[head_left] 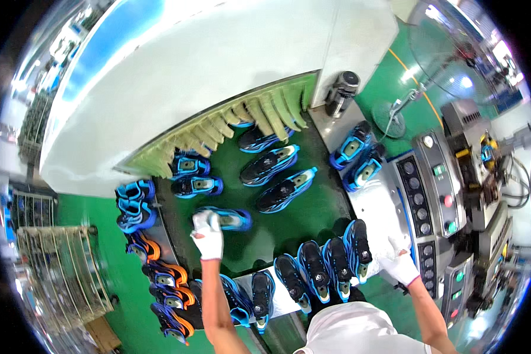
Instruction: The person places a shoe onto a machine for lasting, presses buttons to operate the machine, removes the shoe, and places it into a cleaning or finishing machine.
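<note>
My left hand [207, 236], in a white glove, grips one end of a black and blue sneaker [235, 219] on the dark green conveyor belt [236, 251]. The shoe is slightly blurred. My right hand [400, 264], also gloved, holds nothing that I can see and lies over the bright metal side ledge [374, 212]. Its fingers look stretched out, though white glove and glare blend there. Closest to it is the end sneaker [357, 248] of a row along the near edge. Farther up the belt lie more sneakers [286, 190] in two columns.
Green strip curtains [265, 115] hang at the opening of a large white machine [218, 65]. Orange-soled shoes [165, 274] and blue ones [134, 215] line the left ledge. At right stand two sneakers [351, 144], a dark flask [342, 94] and control panels [436, 171]. A wire rack [65, 271] is far left.
</note>
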Motion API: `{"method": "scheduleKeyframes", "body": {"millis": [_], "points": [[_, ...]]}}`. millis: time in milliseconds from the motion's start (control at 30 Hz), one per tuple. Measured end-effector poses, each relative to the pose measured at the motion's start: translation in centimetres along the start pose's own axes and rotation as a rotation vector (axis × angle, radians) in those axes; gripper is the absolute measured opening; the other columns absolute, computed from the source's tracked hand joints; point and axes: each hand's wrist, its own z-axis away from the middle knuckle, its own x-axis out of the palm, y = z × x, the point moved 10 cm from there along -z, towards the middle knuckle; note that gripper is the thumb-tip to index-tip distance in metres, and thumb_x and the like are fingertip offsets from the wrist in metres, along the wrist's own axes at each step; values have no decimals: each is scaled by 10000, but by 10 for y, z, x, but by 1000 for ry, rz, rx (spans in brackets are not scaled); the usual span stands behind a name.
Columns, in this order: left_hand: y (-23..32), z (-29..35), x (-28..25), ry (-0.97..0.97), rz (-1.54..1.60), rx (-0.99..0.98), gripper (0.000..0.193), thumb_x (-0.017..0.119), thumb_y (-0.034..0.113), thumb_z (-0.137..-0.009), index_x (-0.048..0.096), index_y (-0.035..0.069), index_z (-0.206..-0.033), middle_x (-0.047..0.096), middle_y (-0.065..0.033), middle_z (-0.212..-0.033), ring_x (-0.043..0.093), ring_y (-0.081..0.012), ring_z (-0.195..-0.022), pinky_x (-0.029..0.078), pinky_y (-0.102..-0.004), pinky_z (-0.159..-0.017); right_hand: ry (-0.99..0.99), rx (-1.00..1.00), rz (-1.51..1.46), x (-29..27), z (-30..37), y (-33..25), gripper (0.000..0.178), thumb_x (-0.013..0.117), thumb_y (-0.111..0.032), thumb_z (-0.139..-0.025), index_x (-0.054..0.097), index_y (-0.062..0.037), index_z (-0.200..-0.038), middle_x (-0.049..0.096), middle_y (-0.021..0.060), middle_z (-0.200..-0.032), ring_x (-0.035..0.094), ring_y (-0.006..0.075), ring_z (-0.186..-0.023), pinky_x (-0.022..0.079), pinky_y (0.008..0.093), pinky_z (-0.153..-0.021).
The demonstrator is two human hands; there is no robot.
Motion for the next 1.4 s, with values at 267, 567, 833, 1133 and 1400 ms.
{"method": "scheduleKeyframes", "body": {"millis": [267,567,833,1133,1400], "points": [[384,184,92,-712,214,809,207,703,237,-928,714,109,-1090,694,-129,-1015,686,-325,-927,556,-426,-781,173,-527,35,42,27,-74,704,747,-334,-863,474,30,-1400,573,280,-1282,575,417,-1169,464,459,-1009],[695,367,63,-883,853,1334,575,778,51,-868,560,-3,-1398,605,-191,-1359,648,-314,-1172,536,-388,-1005,565,177,-1106,-105,193,222,600,882,-293,-787,610,111,-1136,707,122,-1065,635,143,-943,549,320,-838],[837,530,167,-1353,898,965,491,549,63,-1037,440,22,-1514,536,-165,-1467,554,-271,-1341,443,-391,-1128,1059,-77,-1908,-118,341,355,532,742,-80,-899,570,7,-1394,688,78,-1224,652,155,-1036,557,333,-885],[968,744,383,-1157,337,1128,694,635,343,-971,422,-69,-1487,520,-300,-1462,528,-427,-1349,436,-443,-1120,1342,351,-1765,-89,421,424,469,739,-167,-845,661,40,-1259,711,86,-1155,636,157,-1003,518,354,-934],[990,778,480,-972,151,1324,668,620,264,-934,381,-120,-1426,624,-327,-1212,653,-460,-1110,527,-495,-962,1522,362,-1941,-75,428,460,471,744,-60,-840,636,39,-1288,707,64,-1139,633,122,-992,528,327,-919]]}}
